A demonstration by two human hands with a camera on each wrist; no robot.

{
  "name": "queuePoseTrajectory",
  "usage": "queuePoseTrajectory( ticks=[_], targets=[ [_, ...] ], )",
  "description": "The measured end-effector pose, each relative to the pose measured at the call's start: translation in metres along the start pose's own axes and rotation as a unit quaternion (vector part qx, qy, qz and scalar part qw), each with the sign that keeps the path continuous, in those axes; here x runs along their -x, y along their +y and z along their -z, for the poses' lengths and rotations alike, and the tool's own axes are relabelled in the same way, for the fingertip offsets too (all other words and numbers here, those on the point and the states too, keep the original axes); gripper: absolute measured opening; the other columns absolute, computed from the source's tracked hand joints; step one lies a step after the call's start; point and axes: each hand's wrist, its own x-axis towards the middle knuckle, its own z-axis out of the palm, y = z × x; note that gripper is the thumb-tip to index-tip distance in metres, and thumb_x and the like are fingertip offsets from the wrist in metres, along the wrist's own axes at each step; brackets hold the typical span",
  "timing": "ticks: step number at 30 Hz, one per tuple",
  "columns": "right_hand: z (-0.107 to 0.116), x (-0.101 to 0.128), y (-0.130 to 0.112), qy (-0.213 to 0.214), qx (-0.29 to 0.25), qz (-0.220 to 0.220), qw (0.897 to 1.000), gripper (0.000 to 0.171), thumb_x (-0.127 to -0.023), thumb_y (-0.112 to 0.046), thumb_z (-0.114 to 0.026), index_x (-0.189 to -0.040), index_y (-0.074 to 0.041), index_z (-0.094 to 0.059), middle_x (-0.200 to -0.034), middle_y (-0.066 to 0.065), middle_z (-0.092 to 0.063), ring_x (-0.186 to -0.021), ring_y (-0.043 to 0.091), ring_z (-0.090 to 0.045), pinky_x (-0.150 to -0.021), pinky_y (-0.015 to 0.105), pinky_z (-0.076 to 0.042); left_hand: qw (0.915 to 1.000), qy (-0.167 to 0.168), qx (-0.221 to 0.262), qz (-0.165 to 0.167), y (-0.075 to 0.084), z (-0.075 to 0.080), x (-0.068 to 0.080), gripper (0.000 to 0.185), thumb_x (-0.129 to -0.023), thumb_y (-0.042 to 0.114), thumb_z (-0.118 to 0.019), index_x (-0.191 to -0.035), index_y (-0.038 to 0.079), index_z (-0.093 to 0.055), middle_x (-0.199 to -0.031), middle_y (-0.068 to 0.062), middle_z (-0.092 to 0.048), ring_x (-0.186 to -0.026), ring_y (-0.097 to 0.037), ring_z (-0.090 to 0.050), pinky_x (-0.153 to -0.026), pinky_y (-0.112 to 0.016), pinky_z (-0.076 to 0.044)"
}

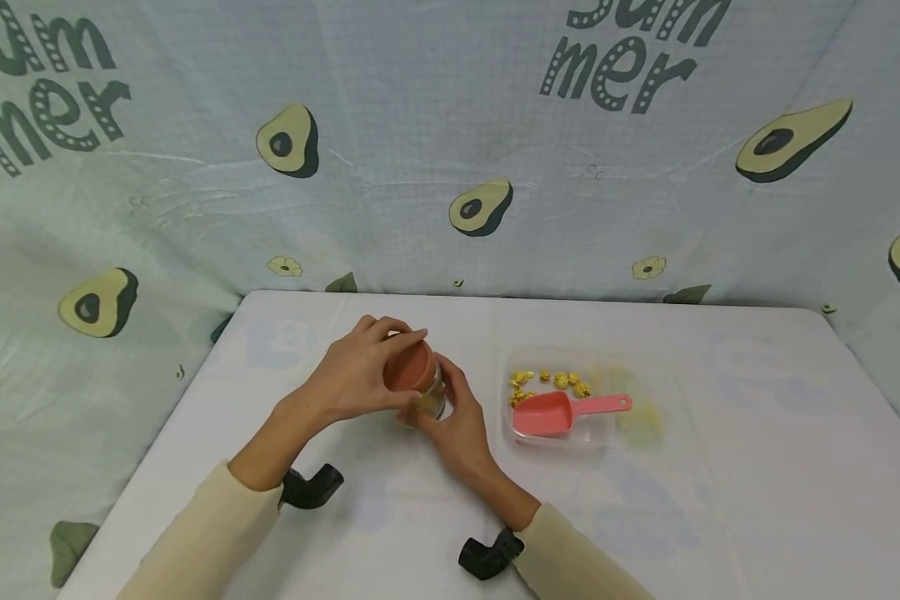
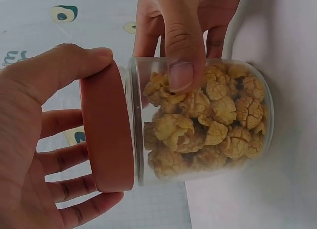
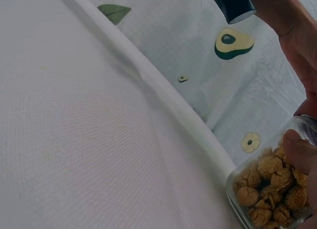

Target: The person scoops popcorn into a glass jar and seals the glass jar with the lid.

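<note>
A clear jar [image 2: 270, 140] full of caramel-coloured popcorn [image 2: 213, 110] lies between both hands, on its side in the left wrist view. My left hand [image 1: 356, 371] grips its reddish-brown lid [image 2: 109, 132], thumb on one edge and fingertips round the other. The lid sits at the jar's mouth, slightly tilted against the rim; whether it is threaded on cannot be told. My right hand [image 1: 461, 429] holds the jar's body, its thumb pressed along the side. The right wrist view catches the jar's base [image 3: 237, 199] at the lower right corner.
Right of the hands stands a clear plastic tub [image 1: 562, 444] with several yellow popcorn pieces [image 1: 561, 380] and a pink scoop [image 1: 543, 414], whose handle reaches over the tub's right rim. Behind the white table [image 1: 757, 467] hangs an avocado-print sheet [image 1: 390, 233].
</note>
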Motion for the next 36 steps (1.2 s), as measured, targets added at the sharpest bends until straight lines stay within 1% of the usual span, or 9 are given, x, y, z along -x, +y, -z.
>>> queuePoseTrajectory(
  ticks=[5, 10, 13, 17, 20, 24, 27, 33, 36],
  targets=[
    [0.000, -0.001, 0.001, 0.003, -0.008, -0.005, 1.000, 0.077, -0.077, -0.008, -0.081, -0.142, -0.006, -0.040, -0.141, 0.010, -0.045, -0.131, 0.026, -0.042, -0.110, 0.044, -0.031, 0.9997, -0.016, -0.017, 0.005, 0.002, 0.001, -0.004, 0.071, -0.072, 0.044, -0.080, -0.134, 0.016, -0.058, -0.121, -0.007, -0.056, -0.107, -0.026, -0.048, -0.072, -0.042, -0.056],
    [0.000, -0.002, 0.001, 0.004, -0.014, -0.001, 1.000, 0.077, -0.076, -0.006, -0.081, -0.141, -0.006, -0.041, -0.141, 0.010, -0.046, -0.130, 0.026, -0.043, -0.110, 0.043, -0.032, 0.9989, -0.031, -0.030, 0.018, 0.003, 0.002, -0.007, 0.071, -0.072, 0.047, -0.079, -0.134, 0.017, -0.059, -0.121, -0.007, -0.056, -0.107, -0.026, -0.048, -0.071, -0.041, -0.056],
    [0.000, -0.003, 0.003, 0.007, -0.017, 0.002, 1.000, 0.077, -0.075, -0.006, -0.081, -0.141, -0.005, -0.041, -0.141, 0.011, -0.046, -0.130, 0.028, -0.043, -0.109, 0.045, -0.032, 0.9982, -0.043, -0.036, 0.023, 0.004, 0.002, -0.009, 0.072, -0.073, 0.049, -0.078, -0.134, 0.016, -0.059, -0.120, -0.008, -0.056, -0.106, -0.026, -0.048, -0.070, -0.042, -0.055],
    [-0.003, -0.006, 0.021, 0.011, -0.013, 0.000, 1.000, 0.079, -0.075, -0.011, -0.083, -0.142, -0.010, -0.041, -0.141, 0.006, -0.046, -0.130, 0.024, -0.043, -0.109, 0.043, -0.032, 0.9973, -0.057, -0.039, 0.024, 0.006, 0.003, -0.010, 0.073, -0.072, 0.048, -0.079, -0.134, 0.016, -0.058, -0.120, -0.008, -0.056, -0.105, -0.027, -0.048, -0.069, -0.042, -0.055],
    [-0.005, -0.009, 0.036, 0.012, -0.007, -0.002, 1.000, 0.080, -0.074, -0.017, -0.084, -0.142, -0.017, -0.042, -0.140, -0.001, -0.046, -0.129, 0.018, -0.044, -0.109, 0.038, -0.033, 0.9971, -0.066, -0.035, 0.015, 0.006, 0.004, -0.010, 0.071, -0.074, 0.043, -0.079, -0.135, 0.017, -0.057, -0.123, -0.008, -0.055, -0.105, -0.026, -0.048, -0.070, -0.041, -0.055],
    [-0.005, -0.010, 0.041, 0.012, -0.005, -0.002, 1.000, 0.080, -0.074, -0.024, -0.085, -0.141, -0.022, -0.042, -0.140, -0.008, -0.046, -0.128, 0.012, -0.043, -0.108, 0.033, -0.035, 0.9966, -0.078, -0.020, -0.013, 0.004, 0.007, -0.008, 0.067, -0.076, 0.033, -0.078, -0.137, 0.017, -0.055, -0.128, -0.007, -0.053, -0.108, -0.024, -0.047, -0.072, -0.040, -0.054],
    [-0.005, -0.011, 0.041, 0.011, -0.003, -0.001, 1.000, 0.079, -0.074, -0.026, -0.084, -0.141, -0.023, -0.042, -0.139, -0.010, -0.046, -0.128, 0.009, -0.042, -0.108, 0.031, -0.035, 0.9956, -0.089, -0.007, -0.029, 0.003, 0.009, -0.007, 0.066, -0.077, 0.029, -0.078, -0.138, 0.017, -0.054, -0.133, -0.006, -0.051, -0.113, -0.024, -0.047, -0.075, -0.041, -0.053],
    [-0.005, -0.011, 0.042, 0.009, 0.007, 0.004, 1.000, 0.079, -0.074, -0.025, -0.084, -0.140, -0.021, -0.042, -0.139, -0.010, -0.046, -0.128, 0.007, -0.040, -0.107, 0.029, -0.035, 0.9932, -0.110, 0.013, -0.037, 0.001, 0.011, -0.005, 0.067, -0.078, 0.027, -0.079, -0.139, 0.015, -0.052, -0.141, -0.004, -0.046, -0.120, -0.023, -0.044, -0.078, -0.042, -0.053],
    [-0.005, -0.011, 0.043, 0.007, 0.011, 0.009, 1.000, 0.079, -0.074, -0.025, -0.084, -0.140, -0.021, -0.042, -0.139, -0.010, -0.046, -0.128, 0.007, -0.041, -0.106, 0.030, -0.036, 0.9926, -0.112, 0.016, -0.045, 0.000, 0.012, -0.005, 0.067, -0.078, 0.027, -0.079, -0.138, 0.014, -0.053, -0.141, -0.004, -0.046, -0.121, -0.024, -0.044, -0.080, -0.042, -0.052]
  ],
)
